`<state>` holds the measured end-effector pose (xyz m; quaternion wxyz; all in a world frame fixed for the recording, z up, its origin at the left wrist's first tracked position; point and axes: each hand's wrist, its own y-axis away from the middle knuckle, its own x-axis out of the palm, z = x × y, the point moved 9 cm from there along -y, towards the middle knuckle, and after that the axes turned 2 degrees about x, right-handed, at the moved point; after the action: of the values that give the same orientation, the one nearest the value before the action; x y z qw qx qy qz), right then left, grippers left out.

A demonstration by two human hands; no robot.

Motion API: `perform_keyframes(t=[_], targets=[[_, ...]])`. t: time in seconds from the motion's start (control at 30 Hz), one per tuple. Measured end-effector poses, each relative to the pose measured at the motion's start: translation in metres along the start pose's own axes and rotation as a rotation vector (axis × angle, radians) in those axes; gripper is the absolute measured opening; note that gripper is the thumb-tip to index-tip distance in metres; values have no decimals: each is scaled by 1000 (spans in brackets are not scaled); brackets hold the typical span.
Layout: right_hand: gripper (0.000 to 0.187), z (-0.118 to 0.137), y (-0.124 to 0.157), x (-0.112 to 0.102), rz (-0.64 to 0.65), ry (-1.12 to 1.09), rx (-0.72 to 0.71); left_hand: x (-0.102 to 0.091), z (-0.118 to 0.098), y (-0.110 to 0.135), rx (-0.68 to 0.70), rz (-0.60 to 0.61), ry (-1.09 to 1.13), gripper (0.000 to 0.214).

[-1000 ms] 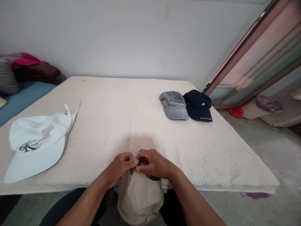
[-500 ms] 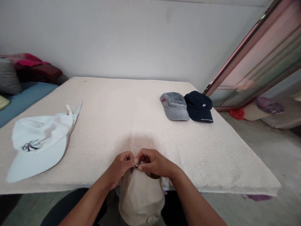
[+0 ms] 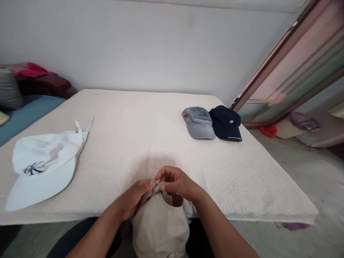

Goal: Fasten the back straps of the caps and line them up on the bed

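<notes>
Low in the middle of the frame, one beige cap (image 3: 159,229), hanging just off the near edge of the cream-covered table (image 3: 150,143). Rounded crown toward the bottom edge, back opening up toward the table; long axis running top to bottom in the frame, strap end uppermost, brim not visible. Left hand (image 3: 134,199) closed, pinching the back strap (image 3: 158,186) from the left; right hand (image 3: 177,184) curled shut on the same strap from the right, fingertips of the two meeting over it. On the cover, three more: one white brimmed hat (image 3: 40,165) with a dark logo at the left of the frame, brim toward the lower left; one grey cap (image 3: 199,122) and one navy cap (image 3: 225,122) right of centre, side by side and touching, bills toward the lower edge. Four pieces of headwear in all, and two hands.
</notes>
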<state>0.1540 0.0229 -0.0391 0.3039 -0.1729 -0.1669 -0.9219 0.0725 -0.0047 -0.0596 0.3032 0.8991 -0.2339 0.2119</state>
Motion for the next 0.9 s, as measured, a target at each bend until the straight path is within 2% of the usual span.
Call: perform_keyframes(t=[0.07,0.13,0.23,0.33,0.4,0.53,0.63,0.7,0.8,0.9], targets=[[27,0,-1,2,1,3,2,2,-1,0,-4,27,18,21],[25,1,0,1,-6,3,2,-1,-8,2,28,2,74,17],[25,2,4,-4,-37,15,20,-18,-25,9,83,-143,255,18],[30,-2,8,-7,-39,-41,78,-28,-35,17,16,-246,381,32],[30,-2,7,-14,-89,-163,74,-27,-38,18,-47,-240,394,40],[26,9,6,-44,-334,-362,-70,-19,-34,12,-92,-165,415,42],[24,21,10,-68,-509,-385,-203,-12,-25,7,-44,-100,410,43],[24,26,12,-80,-596,-357,-257,-6,-13,5,-68,-61,400,41],[25,25,11,-88,-640,-348,-261,-5,1,3,-129,-64,365,33],[24,19,6,-84,-595,-377,-226,-24,-13,0,-56,-180,405,33]])
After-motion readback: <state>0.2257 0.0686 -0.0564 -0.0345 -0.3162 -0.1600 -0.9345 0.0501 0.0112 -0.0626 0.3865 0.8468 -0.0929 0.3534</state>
